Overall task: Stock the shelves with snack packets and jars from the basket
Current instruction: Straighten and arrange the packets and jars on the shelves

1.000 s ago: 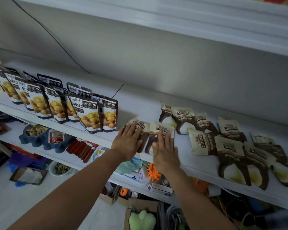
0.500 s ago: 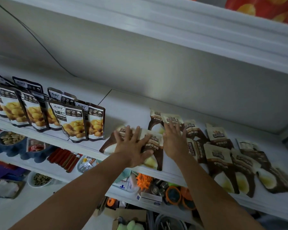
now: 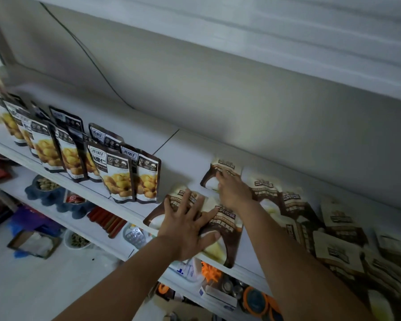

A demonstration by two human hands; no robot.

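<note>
A: Where do the snack packets stand right now?

B: The brown-and-cream packets [image 3: 264,188] lie flat on the right half of the shelf [image 3: 188,154], not upright like the yellow-printed packets [image 3: 120,179] to the left. The left hand [image 3: 185,225] presses with spread, straight fingers on the near pair [image 3: 225,232] at the front edge. The right hand [image 3: 234,193] reaches to the far packet [image 3: 222,166]. Its fingers lie on the packet, but blur hides whether they pinch it. The basket is out of view.

A: How should the person handle this step?

B: Probably by squaring the flat packets into rows. The near pair seems to hang over the front lip, so the left hand should slide it back rather than only hold it down. The pouches look slick and soft, so flat palms and short pushes would suit better than grabbing one corner.

A: What differs from a second ago?

B: Then both hands lay side by side on the near pair. Since then the right hand has gone farther in to the far packet. The left hand stays on the near pair, which now sits more askew and closer to the edge.
</note>
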